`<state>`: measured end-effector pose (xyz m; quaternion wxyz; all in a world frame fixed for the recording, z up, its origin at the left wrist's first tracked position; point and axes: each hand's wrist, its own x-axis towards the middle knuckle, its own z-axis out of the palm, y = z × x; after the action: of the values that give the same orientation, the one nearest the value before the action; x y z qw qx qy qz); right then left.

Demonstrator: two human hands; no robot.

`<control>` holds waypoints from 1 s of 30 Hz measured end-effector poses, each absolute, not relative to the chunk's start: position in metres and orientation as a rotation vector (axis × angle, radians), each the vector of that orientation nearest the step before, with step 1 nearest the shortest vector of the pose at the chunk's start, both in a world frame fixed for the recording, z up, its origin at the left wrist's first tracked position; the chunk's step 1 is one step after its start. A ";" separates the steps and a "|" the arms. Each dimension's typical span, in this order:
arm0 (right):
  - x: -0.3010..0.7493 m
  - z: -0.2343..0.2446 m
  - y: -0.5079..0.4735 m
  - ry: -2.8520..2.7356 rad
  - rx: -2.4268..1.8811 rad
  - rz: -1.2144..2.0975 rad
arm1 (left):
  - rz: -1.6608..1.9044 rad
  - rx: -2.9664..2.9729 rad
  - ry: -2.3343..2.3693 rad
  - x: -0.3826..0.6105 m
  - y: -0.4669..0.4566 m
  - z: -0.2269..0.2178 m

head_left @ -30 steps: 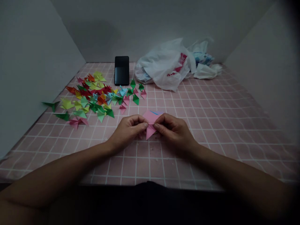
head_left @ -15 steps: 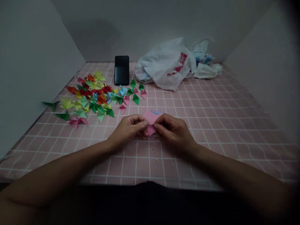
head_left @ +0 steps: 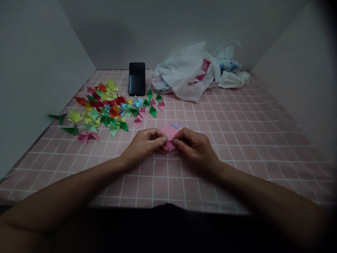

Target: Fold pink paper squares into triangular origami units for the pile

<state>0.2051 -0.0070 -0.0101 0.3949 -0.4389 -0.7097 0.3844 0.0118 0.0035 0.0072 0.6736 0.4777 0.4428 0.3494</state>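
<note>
A folded sheet of pink origami paper with a blue edge along its far side is pinched between my left hand and my right hand. The fingertips of both hands meet on it and hide its middle. A small lower corner shows beneath them. To the left lies a loose heap of small folded paper pieces in green, yellow, red, orange, blue and pink, a little apart from my left hand.
A black smartphone stands upright at the back of the pink grid mat. A crumpled white plastic bag with red print lies to its right, beside more white and blue plastic. Pale walls flank the mat.
The lower point of the pink paper has shortened and drawn up between my fingers. My hands have moved slightly closer together.
</note>
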 end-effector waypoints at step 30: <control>0.209 -0.013 -0.002 -1.732 -1.004 1.109 | 0.779 0.837 1.024 0.011 0.005 0.002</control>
<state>0.2093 -0.0017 -0.0129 0.4139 -0.3993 -0.6889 0.4412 0.0110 0.0051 0.0015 0.7196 0.3786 0.4633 0.3524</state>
